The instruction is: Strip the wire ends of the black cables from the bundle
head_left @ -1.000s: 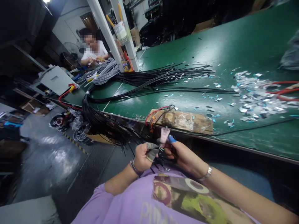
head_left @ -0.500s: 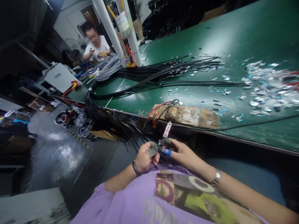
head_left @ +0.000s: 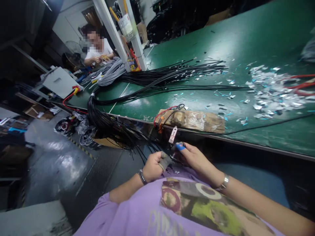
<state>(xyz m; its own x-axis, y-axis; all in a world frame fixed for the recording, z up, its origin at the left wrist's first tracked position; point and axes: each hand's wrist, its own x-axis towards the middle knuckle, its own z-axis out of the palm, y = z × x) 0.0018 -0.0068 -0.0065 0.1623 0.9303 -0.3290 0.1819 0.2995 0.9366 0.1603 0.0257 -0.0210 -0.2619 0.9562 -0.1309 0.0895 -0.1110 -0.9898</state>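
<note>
At 6 o'clock, pinches thin black cable (head_left: 178, 160) in a narrow grip of left hand (head_left: 153, 166) and right hand (head_left: 197, 160), with tip hidden. Appears partway along, judging by bundled cables (head_left: 98, 114) at 9 o'clock and foil scraps (head_left: 273, 95) on table (head_left: 246, 42) at 3. Farther, at 11, includes yellow-handled tools (head_left: 114, 14) in clear holder (head_left: 126, 28).

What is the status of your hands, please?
Left hand closed, near black cables. Right hand near pale tag; grip unclear. Wooden board beyond, on bench.
</note>
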